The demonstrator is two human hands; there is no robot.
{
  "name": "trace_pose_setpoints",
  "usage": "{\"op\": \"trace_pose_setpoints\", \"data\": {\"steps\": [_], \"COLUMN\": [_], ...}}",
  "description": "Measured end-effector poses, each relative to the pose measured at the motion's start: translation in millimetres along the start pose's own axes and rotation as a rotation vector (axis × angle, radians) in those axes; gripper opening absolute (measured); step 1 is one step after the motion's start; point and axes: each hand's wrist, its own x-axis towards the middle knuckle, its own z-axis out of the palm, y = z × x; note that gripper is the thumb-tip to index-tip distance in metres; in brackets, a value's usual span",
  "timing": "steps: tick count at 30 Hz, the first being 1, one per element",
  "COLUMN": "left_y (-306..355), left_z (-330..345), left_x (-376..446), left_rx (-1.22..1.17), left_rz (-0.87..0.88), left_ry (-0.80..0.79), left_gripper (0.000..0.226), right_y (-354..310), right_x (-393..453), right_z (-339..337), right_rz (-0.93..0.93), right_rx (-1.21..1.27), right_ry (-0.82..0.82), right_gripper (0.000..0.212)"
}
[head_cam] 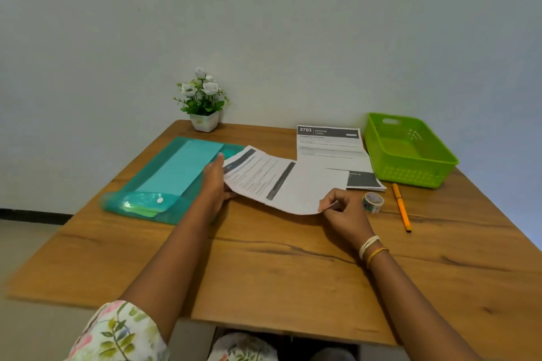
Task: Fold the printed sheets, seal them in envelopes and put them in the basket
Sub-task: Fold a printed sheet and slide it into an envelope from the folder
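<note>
Holding one printed sheet between both hands, lifted slightly off the wooden table and curving, printed side facing up. Left hand is gripping the sheet's left edge: thumb is lying on top, the other fingers are going under the paper, so can't tell how far they're curled. Right hand is pinching the sheet's near right corner between thumb and forefinger, remaining fingers curling in loosely. Bracelets are sitting on the right wrist; a floral sleeve is showing on the left arm.

The stack of printed sheets is lying flat at the far right of the table, just beyond the held sheet, which is overlapping its near edge. The green basket is sitting just right of the stack, nothing visible inside it. A teal folder is lying on the left side of the table with a teal envelope resting on it; the left hand is just beside the folder's right edge. A tape roll is standing near the right hand, an orange pen just right of it. A small potted plant is standing at the far edge by the wall.
</note>
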Motion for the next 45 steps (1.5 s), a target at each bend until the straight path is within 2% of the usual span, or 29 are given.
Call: {"op": "trace_pose_setpoints", "data": {"steps": [2, 6, 8, 10, 13, 17, 20, 23, 28, 32, 34, 37, 40, 45], "left_y": [0.0, -5.2, -11.5, -19.7, -33.2, -51.1, -54.3, -52.9, -54.8, -59.3, -62.1, -66.4, -68.8, -76.5], "left_z": [-13.5, -26.3, -26.1, -25.8, -27.9, -29.1, -28.2, -29.1, -27.4, -28.9, -27.1, -25.7, -24.0, -15.9], "left_x": [-4.6, -17.5, -25.5, -33.8, -47.0, -65.9, -66.0, -62.5, -62.8, -64.0, -70.1, -71.8, -69.7, -68.7], "left_rx": [0.084, 0.347, 0.49, 0.593, 0.585, 0.564, 0.634, 0.613, 0.536, 0.56, 0.656, 0.933, 1.122, 1.402], "left_rz": [0.028, 0.092, 0.154, 0.262, 0.399, 0.591, 0.632, 0.607, 0.616, 0.644, 0.694, 0.773, 0.824, 0.907], "left_ry": [0.062, 0.118, 0.142, 0.16, 0.179, 0.149, 0.133, 0.146, 0.104, -0.053, -0.158, -0.186, -0.139, 0.024], "left_gripper": [0.04, 0.046, 0.045, 0.044, 0.044, 0.044, 0.042, 0.041, 0.047, 0.046, 0.051, 0.051, 0.046, 0.04], "right_y": [-1.2, -13.3, -25.5, -40.5, -57.9, -66.4, -56.2, -38.9, -23.3, -22.2, -21.5, -22.4, -26.1, -28.1], "right_x": [-5.5, -8.1, -0.9, 9.1, 19.1, 5.6, -7.0, -13.2, -20.9, -22.6, -22.4, -22.9, -25.2, -26.4], "right_z": [-7.0, -16.5, -17.1, -17.6, -11.2, 34.0, 71.2, 80.8, 75.8, 76.4, 75.1, 75.3, 73.0, 69.1], "right_rz": [-0.004, 0.1, 0.176, 0.269, 0.303, 0.099, -0.043, -0.065, -0.142, -0.158, -0.181, -0.218, -0.181, -0.132], "right_rx": [-0.08, -0.369, -0.447, -0.49, -0.642, -0.783, -0.831, -0.856, -0.802, -0.749, -0.719, -0.647, -0.557, -0.482], "right_ry": [-0.09, -0.249, -0.332, -0.46, -0.568, -0.428, -0.453, -0.474, -0.349, -0.325, -0.307, -0.247, -0.119, -0.05], "right_gripper": [0.037, 0.038, 0.03, 0.014, 0.034, 0.041, 0.053, 0.058, 0.055, 0.052, 0.048, 0.038, 0.024, 0.028]}}
